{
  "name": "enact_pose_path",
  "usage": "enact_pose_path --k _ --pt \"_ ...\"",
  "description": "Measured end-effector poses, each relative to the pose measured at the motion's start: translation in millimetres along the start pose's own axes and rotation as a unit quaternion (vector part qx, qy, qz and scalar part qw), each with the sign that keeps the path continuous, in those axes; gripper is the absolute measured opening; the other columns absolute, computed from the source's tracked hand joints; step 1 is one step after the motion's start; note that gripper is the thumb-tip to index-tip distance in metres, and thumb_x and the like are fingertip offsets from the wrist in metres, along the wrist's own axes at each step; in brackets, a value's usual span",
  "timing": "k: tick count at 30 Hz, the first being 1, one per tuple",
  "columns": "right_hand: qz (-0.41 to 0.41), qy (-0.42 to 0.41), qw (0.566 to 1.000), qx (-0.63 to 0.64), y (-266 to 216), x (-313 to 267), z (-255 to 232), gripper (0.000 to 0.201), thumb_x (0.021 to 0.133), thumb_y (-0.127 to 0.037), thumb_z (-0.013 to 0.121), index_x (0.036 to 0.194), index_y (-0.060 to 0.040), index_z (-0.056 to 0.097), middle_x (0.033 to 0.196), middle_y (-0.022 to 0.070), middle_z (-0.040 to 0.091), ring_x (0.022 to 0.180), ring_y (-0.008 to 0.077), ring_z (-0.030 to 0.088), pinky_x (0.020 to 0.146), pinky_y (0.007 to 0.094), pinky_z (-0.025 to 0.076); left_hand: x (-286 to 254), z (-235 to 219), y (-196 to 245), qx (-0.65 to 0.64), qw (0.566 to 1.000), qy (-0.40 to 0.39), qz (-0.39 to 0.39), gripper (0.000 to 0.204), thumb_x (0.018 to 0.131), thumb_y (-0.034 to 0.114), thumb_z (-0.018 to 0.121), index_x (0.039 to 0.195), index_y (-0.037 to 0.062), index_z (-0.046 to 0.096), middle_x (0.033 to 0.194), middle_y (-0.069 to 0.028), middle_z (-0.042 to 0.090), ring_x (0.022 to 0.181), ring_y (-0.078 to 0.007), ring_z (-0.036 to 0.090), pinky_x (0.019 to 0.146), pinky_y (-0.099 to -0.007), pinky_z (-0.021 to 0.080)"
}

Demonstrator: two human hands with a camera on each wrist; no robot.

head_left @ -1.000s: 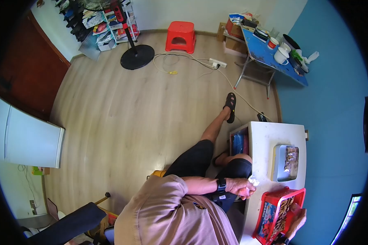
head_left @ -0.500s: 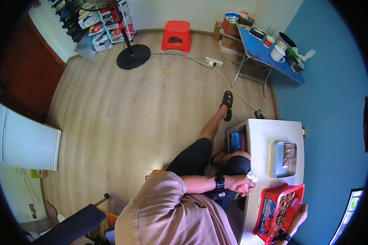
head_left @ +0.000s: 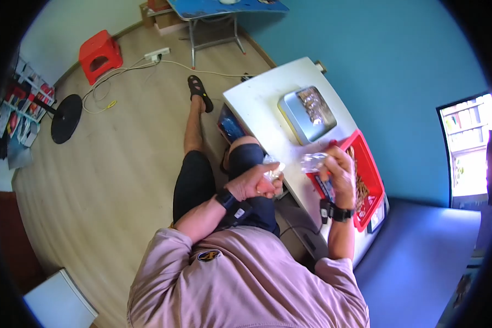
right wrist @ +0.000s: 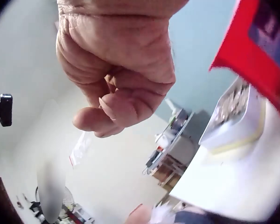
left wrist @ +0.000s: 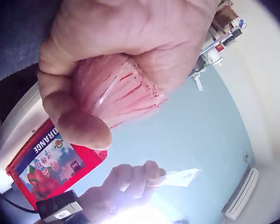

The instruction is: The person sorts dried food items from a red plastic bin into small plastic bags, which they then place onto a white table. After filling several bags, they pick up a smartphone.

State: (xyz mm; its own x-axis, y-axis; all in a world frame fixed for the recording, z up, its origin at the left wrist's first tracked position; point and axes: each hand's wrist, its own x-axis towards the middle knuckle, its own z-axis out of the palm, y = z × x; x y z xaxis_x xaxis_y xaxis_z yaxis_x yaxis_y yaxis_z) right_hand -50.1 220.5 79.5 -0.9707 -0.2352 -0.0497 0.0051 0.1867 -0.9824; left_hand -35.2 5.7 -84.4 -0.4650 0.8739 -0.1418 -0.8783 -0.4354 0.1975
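My left hand (head_left: 251, 183) grips a crumpled bunch of clear plastic bags (left wrist: 121, 91) with red lines; the fingers curl round it above my knee. Beside it, my right hand (head_left: 340, 170) pinches a small clear plastic bag (right wrist: 80, 150) with a red line near its end. The bag sticks out toward the left hand. Under the right hand stands a red plastic basket (head_left: 368, 158) with a printed fruit label, holding brown stick-like pieces (head_left: 361, 192). The right forearm hides part of the basket.
A metal tin (head_left: 297, 118) with bagged brown pieces (head_left: 312, 106) sits on the white cabinet top (head_left: 259, 104), beyond the basket. A blue wall (head_left: 366, 71) borders the cabinet. A purple-blue padded surface (head_left: 421, 257) lies at the right. Cords run over the floor.
My right hand has come up from the basket's far side and moved toward the left hand, with a clear bag now showing in its fingers. The head view has turned right.
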Motion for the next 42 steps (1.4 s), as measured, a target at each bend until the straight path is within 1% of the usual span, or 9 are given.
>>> enact_pose_path --k 5,16,18,19,22,23,27,39,42 --pt "0.019 -0.106 0.988 0.109 17.8 14.7 41.7 0.021 0.094 -0.019 0.059 0.083 -0.001 0.059 0.063 0.0033 0.058 0.05 0.0099 0.051 0.048 0.0227 0.038 -15.4 12.0 3.3 0.054 0.997 0.027 0.04 0.052 0.092 0.056 0.049 0.105 0.0061 0.059 0.072 -0.009 0.058 0.066 -0.0248 0.058 0.045 -0.0271 0.044" --pt "0.097 -0.269 0.958 0.038 27.1 18.5 60.6 0.021 0.095 -0.02 0.06 0.086 -0.0009 0.059 0.066 -0.0007 0.054 0.051 0.0062 0.045 0.047 0.0219 0.034 -38.2 24.7 1.3 0.003 0.998 -0.055 0.031 0.066 0.09 0.065 0.045 0.105 0.0016 0.06 0.075 -0.0148 0.063 0.059 -0.0274 0.062 0.039 -0.0291 0.049" --pt "0.069 -0.274 0.952 -0.116 28.3 19.4 65.0 0.016 0.094 -0.015 0.06 0.087 -0.0012 0.058 0.067 0.0006 0.055 0.052 0.0072 0.046 0.049 0.0227 0.038 -39.1 21.3 -0.6 0.025 0.997 -0.065 0.036 0.067 0.086 0.064 0.052 0.103 -0.0004 0.06 0.076 -0.0129 0.06 0.062 -0.0261 0.059 0.041 -0.0267 0.047" --pt "-0.081 -0.249 0.944 -0.2 34.3 21.3 70.8 0.012 0.088 -0.015 0.064 0.087 -0.0034 0.061 0.068 0.01 0.06 0.055 0.0199 0.059 0.053 0.0324 0.047 -39.7 18.7 -1.7 0.025 0.997 -0.065 0.036 0.067 0.086 0.064 0.052 0.103 -0.0004 0.06 0.076 -0.0129 0.06 0.062 -0.0261 0.059 0.041 -0.0267 0.047" --pt "-0.138 -0.255 0.907 -0.305 25.4 22.2 77.9 0.011 0.085 -0.014 0.064 0.088 -0.004 0.062 0.075 0.0144 0.064 0.066 0.0305 0.065 0.06 0.0382 0.051 -41.0 13.0 -2.5 0.053 0.998 -0.028 0.031 0.056 0.086 0.053 0.063 0.102 -0.0004 0.06 0.076 -0.0118 0.059 0.064 -0.0243 0.059 0.043 -0.0257 0.048" --pt "-0.062 -0.28 0.913 -0.29 19.1 21.8 79.5 0.014 0.08 -0.014 0.067 0.089 -0.0054 0.061 0.078 0.014 0.065 0.073 0.0335 0.065 0.061 0.0406 0.051 -41.2 11.7 -2.3 0.066 0.997 -0.018 0.02 0.048 0.084 0.044 0.067 0.102 -0.0005 0.06 0.076 -0.0111 0.059 0.065 -0.0234 0.059 0.044 -0.0253 0.048" --pt "-0.152 -0.246 0.872 -0.395 27.2 22.4 83.0 0.019 0.076 -0.014 0.069 0.09 -0.0063 0.059 0.076 0.0129 0.064 0.073 0.0324 0.065 0.061 0.04 0.051 -43.1 13.9 0.9 0.082 0.997 -0.001 -0.005 0.033 0.079 0.022 0.069 0.101 -0.0003 0.059 0.076 -0.0095 0.058 0.066 -0.0216 0.059 0.046 -0.0251 0.047" --pt "-0.151 -0.22 0.872 -0.41 35.2 28.9 81.5 0.016 0.079 -0.02 0.065 0.085 -0.0067 0.058 0.072 0.012 0.062 0.067 0.0321 0.064 0.06 0.0423 0.05 -36.1 11.2 3.3 0.118 0.993 0.018 -0.021 0.025 0.074 0.009 0.065 0.099 0.0038 0.06 0.083 -0.0085 0.062 0.077 -0.0199 0.065 0.052 -0.0257 0.05" --pt "-0.157 -0.241 0.787 -0.545 17.4 46.1 63.0 0.012 0.083 -0.017 0.063 0.087 -0.0054 0.063 0.081 0.0131 0.065 0.071 0.033 0.065 0.063 0.0404 0.051 -21.8 -1.8 0.3 0.07 0.997 -0.013 -0.014 0.021 0.076 0.008 0.064 0.096 0.005 0.059 0.082 -0.0065 0.061 0.079 -0.0201 0.063 0.056 -0.0291 0.051"
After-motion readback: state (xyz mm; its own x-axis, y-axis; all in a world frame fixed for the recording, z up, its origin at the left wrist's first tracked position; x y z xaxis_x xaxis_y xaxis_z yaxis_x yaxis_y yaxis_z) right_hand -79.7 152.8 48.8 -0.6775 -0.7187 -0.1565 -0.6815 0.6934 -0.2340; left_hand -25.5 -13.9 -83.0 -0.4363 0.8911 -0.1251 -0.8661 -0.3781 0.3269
